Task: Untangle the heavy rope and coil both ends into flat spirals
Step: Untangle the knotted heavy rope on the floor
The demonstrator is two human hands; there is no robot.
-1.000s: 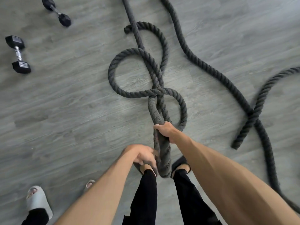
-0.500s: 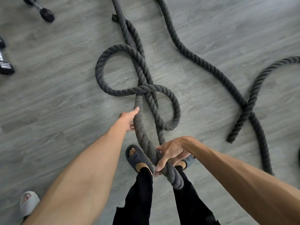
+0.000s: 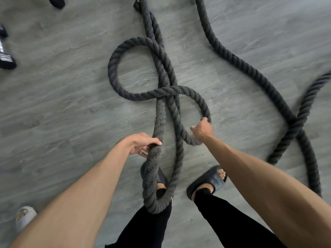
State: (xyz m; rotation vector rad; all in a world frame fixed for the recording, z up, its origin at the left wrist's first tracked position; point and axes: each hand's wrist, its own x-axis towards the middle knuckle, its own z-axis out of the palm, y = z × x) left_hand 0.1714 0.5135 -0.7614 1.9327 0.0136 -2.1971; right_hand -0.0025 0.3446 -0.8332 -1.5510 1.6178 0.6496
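DESK: What's new in this one?

PHOTOGRAPHER: The hands have swapped jobs. Half a second earlier the right hand pinched the doubled strand down by the feet while the left reached in flat. Now the left hand (image 3: 143,144) is wrapped round the fuzzy strand at lower centre, thumb over the top. The right hand (image 3: 202,128) has gone up to the small loop right of centre, fingers hooked over it, though blur softens the detail.

DESK: And the rope itself?

PHOTOGRAPHER: The rope (image 3: 114,68) sprawls over the grey floor (image 3: 53,113) from the top edge to the right edge, crossed into a figure-eight at centre. Its bight droops unheld over the person's leg, beside a dark sandal (image 3: 207,181).

DESK: What does it mean for the job?

PHOTOGRAPHER: I'd read it as the untangling barely begun: that loop looks ready to be lifted off the crossing. No spiral lies anywhere.

DESK: Any lettering?

PHOTOGRAPHER: None legible. The dumbbell (image 3: 6,59) at the left edge carries a pale mark, too blurred to read.
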